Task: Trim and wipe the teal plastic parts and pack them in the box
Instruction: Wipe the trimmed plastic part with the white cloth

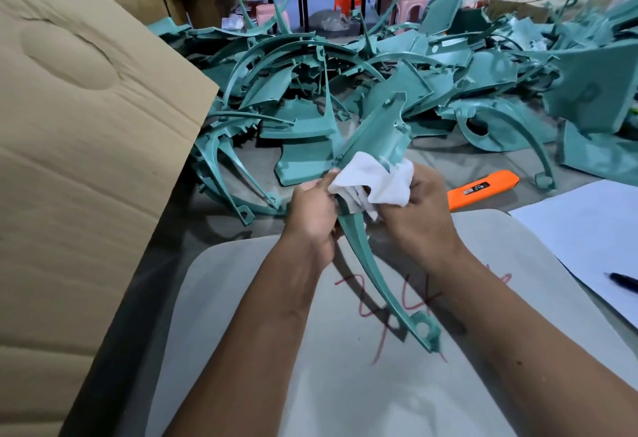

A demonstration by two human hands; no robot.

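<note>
A long curved teal plastic part (376, 136) is held up over the grey board, its ringed lower end (423, 329) pointing toward me. My left hand (316, 210) grips the part at its narrow middle. My right hand (423, 210) holds a white cloth (373, 183) wrapped against the part's wide section. A big heap of teal parts (379, 67) covers the table behind. The cardboard box (86, 146) stands at the left, one flap raised.
An orange utility knife (483, 190) lies on the table right of my hands. White paper (587, 240) with a black pen (625, 280) sits at the right. The grey board (262, 350) bears red writing. Stacked cartons and stools stand at the back.
</note>
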